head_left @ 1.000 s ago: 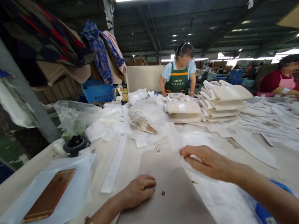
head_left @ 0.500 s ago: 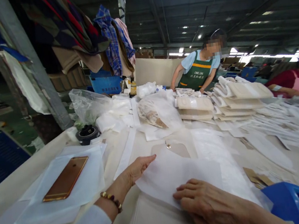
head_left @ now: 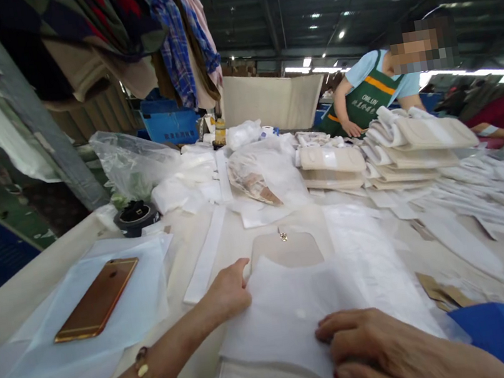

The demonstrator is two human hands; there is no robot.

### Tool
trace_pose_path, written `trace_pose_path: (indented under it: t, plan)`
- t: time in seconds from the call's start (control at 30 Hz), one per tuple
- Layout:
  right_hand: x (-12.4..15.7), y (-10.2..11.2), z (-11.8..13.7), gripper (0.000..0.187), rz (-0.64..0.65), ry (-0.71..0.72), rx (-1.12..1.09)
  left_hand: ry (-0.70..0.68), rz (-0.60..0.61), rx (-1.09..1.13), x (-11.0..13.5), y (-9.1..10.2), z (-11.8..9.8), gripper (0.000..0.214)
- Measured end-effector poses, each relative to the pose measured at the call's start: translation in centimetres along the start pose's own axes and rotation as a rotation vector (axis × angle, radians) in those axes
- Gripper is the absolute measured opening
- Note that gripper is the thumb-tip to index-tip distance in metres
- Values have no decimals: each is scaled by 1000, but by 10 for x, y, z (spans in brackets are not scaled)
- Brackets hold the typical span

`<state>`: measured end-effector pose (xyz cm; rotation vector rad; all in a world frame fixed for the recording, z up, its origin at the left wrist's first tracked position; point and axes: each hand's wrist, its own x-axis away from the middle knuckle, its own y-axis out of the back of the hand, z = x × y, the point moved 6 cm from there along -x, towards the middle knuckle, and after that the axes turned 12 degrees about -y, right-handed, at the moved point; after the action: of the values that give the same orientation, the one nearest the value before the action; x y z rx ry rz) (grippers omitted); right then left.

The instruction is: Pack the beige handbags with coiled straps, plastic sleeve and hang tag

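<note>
At lower centre, the left hand (head_left: 227, 290) is resting loosely curled against the white sheet (head_left: 289, 310); the right hand (head_left: 381, 353) is pressing it flat, seemingly gripping nothing.

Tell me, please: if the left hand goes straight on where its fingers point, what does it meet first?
Probably the beige leather flap with its small metal clasp; the left hand points at its near edge, though depth is uncertain.

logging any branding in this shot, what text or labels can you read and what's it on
"OMILUN": white print on the green apron of the co-worker across the table; a smaller line beneath it is too blurred to read.
Blue crate: a dark line of print on its front, too small to read.
Phone, white sheet under both hands: no readable text.
</note>
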<state>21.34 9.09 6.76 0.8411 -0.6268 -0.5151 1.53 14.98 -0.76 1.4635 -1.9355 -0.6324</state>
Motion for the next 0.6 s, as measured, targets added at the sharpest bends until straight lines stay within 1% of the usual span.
trace_pose_path:
  t: [0.07, 0.1, 0.17, 0.27, 0.33, 0.37, 0.4, 0.43, 0.47, 0.5, 0.53, 0.57, 0.6]
  plan:
    - [-8, 5, -7, 32, 31, -74, -41, -28, 37, -84, 1, -2, -1, 80]
    - [-13, 7, -12, 32, 38, -106, -41, -41, 54, -122, 2, -2, -3, 80]
    - [-25, 10, -22, 25, 17, -164, -3, -60, 83, -189, 3, -1, -10, 81]
    - [-38, 9, -37, 5, -18, -242, 50, -34, 170, -345, 7, 1, -20, 82]
    - [-42, 6, -41, 20, -10, -266, 53, -30, 234, -477, 8, 0, -24, 82]
    - [-43, 4, -42, 27, 3, -268, 51, -52, 238, -548, 7, -1, -26, 82]
    - [-43, 2, -43, 32, 17, -271, 48, -102, 210, -617, 6, -1, -29, 80]
    - [-44, 1, -44, 35, 33, -277, 41, -188, 170, -681, 5, -3, -33, 77]
    - [-44, 1, -45, 39, 50, -286, 32, -299, 132, -729, 5, -6, -39, 71]
    - [-45, 1, -46, 45, 69, -294, 19, -418, 118, -749, 6, -11, -45, 63]
    - [-46, 2, -47, 51, 89, -300, 8, -516, 148, -743, 7, -17, -50, 53]
    - [-47, 3, -49, 56, 108, -301, 0, -576, 220, -719, 9, -24, -54, 42]
    - [-48, 4, -50, 59, 125, -298, -6, -587, 311, -692, 9, -30, -56, 34]
